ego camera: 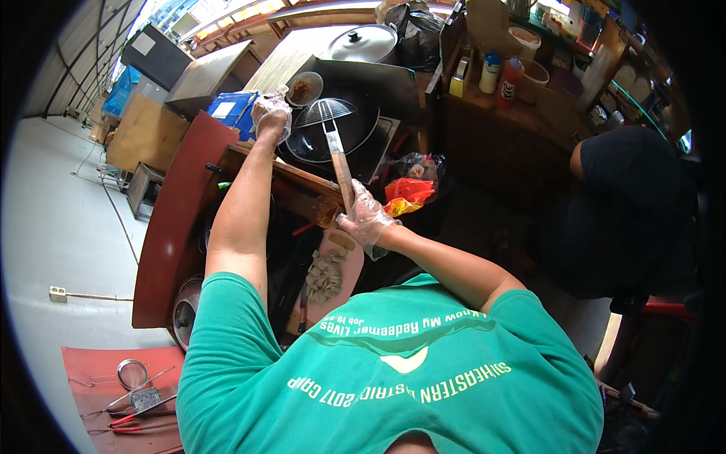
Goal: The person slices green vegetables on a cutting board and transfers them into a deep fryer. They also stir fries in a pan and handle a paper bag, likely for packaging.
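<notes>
My right hand (368,215), in a clear plastic glove, grips the wooden handle of a wire skimmer (340,170). The skimmer's mesh head is over a dark wok (363,122) on a stove. My left hand (272,116), gloved the same way, is beyond the wok's left side, by a blue box (232,109). Its fingers are at the edge of a bowl (304,89) of brown crumbly food; whether they hold it is hidden.
A cutting board (351,267) with pale sliced pieces lies below my arms. A red and yellow plastic packet (409,194) sits right of the stove. A lidded pot (363,42) stands behind it. To the right is a person in dark clothes (624,215).
</notes>
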`<action>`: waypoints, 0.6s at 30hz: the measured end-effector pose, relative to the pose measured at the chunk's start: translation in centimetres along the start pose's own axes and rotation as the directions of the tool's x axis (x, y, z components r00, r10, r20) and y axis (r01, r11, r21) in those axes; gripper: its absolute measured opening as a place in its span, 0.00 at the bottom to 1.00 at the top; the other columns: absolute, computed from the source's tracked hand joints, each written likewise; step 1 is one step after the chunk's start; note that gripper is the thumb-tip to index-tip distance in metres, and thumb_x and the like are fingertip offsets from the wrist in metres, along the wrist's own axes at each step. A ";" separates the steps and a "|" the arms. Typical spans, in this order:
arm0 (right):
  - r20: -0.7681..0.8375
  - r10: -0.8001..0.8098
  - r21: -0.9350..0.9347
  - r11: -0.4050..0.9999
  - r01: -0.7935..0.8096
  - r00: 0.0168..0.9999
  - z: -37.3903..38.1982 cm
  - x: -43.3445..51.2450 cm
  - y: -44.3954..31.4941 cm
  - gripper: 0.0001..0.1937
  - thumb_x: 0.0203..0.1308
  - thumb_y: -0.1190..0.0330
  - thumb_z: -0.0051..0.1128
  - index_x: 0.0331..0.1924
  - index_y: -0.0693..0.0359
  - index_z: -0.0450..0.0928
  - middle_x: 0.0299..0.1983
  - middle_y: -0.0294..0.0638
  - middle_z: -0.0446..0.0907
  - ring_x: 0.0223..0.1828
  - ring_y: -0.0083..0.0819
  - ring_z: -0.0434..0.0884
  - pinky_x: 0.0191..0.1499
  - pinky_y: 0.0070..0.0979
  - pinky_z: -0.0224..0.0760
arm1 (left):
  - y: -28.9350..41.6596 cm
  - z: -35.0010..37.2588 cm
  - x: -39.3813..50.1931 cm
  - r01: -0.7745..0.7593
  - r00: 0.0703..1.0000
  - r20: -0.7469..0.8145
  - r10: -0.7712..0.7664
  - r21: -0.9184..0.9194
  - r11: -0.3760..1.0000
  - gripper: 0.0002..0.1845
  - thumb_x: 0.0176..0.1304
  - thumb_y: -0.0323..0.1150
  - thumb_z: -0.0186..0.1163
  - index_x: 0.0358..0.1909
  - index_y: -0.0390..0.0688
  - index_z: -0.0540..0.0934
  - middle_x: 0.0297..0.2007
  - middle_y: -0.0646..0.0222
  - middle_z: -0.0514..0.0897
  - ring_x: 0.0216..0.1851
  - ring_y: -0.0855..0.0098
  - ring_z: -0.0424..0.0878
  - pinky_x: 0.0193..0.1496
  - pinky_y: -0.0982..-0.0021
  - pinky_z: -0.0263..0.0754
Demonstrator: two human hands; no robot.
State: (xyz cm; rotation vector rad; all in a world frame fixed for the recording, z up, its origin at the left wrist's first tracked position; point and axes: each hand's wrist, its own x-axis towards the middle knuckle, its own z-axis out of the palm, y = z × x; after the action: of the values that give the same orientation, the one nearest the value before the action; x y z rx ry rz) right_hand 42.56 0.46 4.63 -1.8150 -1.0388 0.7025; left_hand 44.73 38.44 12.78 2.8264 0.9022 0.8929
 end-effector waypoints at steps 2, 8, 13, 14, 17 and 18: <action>-0.003 -0.037 0.015 0.999 0.037 0.999 -0.1 -0.2 0.6 0.50 0.62 0.53 0.65 0.79 0.68 0.45 0.73 0.67 0.63 0.74 0.61 0.67 0.76 0.41 0.61 | -0.2 0.5 0.1 -0.054 0.998 -0.026 0.055 0.047 0.997 0.16 0.62 0.39 0.63 0.49 0.47 0.87 0.37 0.62 0.90 0.40 0.58 0.87 0.45 0.57 0.78; 0.150 -0.012 0.086 0.996 -0.001 0.989 -1.8 0.2 2.2 0.54 0.62 0.47 0.67 0.78 0.75 0.47 0.74 0.66 0.63 0.76 0.55 0.65 0.78 0.37 0.58 | -0.3 2.8 -0.1 -0.078 0.994 -0.088 0.070 -0.093 0.993 0.13 0.74 0.41 0.59 0.39 0.44 0.86 0.36 0.58 0.89 0.41 0.50 0.87 0.45 0.53 0.80; 0.184 -0.103 0.180 0.981 0.069 0.977 -3.5 0.3 1.9 0.56 0.61 0.44 0.70 0.78 0.76 0.48 0.53 0.55 0.78 0.56 0.44 0.81 0.61 0.34 0.74 | 0.0 5.1 -1.0 -0.053 0.990 -0.128 0.053 0.001 0.999 0.11 0.69 0.40 0.61 0.41 0.45 0.88 0.31 0.66 0.90 0.36 0.61 0.88 0.42 0.60 0.80; 0.205 -0.085 0.158 0.986 0.053 0.975 -4.1 0.1 2.0 0.56 0.61 0.45 0.71 0.78 0.75 0.49 0.53 0.54 0.79 0.56 0.44 0.82 0.60 0.34 0.75 | 0.0 5.3 -1.2 -0.097 0.984 -0.142 0.110 0.095 0.991 0.11 0.69 0.40 0.63 0.41 0.44 0.88 0.31 0.65 0.90 0.35 0.62 0.89 0.42 0.61 0.80; 0.185 -0.149 0.119 0.984 0.129 0.971 -6.7 -0.2 3.7 0.43 0.63 0.52 0.72 0.73 0.70 0.62 0.49 0.50 0.82 0.53 0.42 0.84 0.58 0.35 0.77 | 0.9 6.3 -1.5 0.091 0.988 -0.084 -0.126 -0.337 0.937 0.16 0.72 0.43 0.67 0.39 0.38 0.84 0.28 0.65 0.89 0.28 0.72 0.88 0.31 0.70 0.80; 0.176 -0.225 0.132 0.970 0.203 0.958 -8.2 -0.1 5.0 0.39 0.63 0.54 0.72 0.71 0.69 0.66 0.48 0.50 0.83 0.52 0.41 0.84 0.58 0.35 0.77 | 1.3 6.4 -1.8 0.073 0.986 -0.111 -0.124 -0.380 0.922 0.18 0.73 0.45 0.66 0.39 0.37 0.83 0.27 0.65 0.88 0.25 0.74 0.87 0.27 0.72 0.79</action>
State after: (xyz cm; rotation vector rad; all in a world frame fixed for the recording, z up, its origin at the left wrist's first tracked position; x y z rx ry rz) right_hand 50.91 -4.30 3.64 -1.5326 -1.2743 0.7953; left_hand 47.65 37.19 6.79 2.3997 0.7787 1.1160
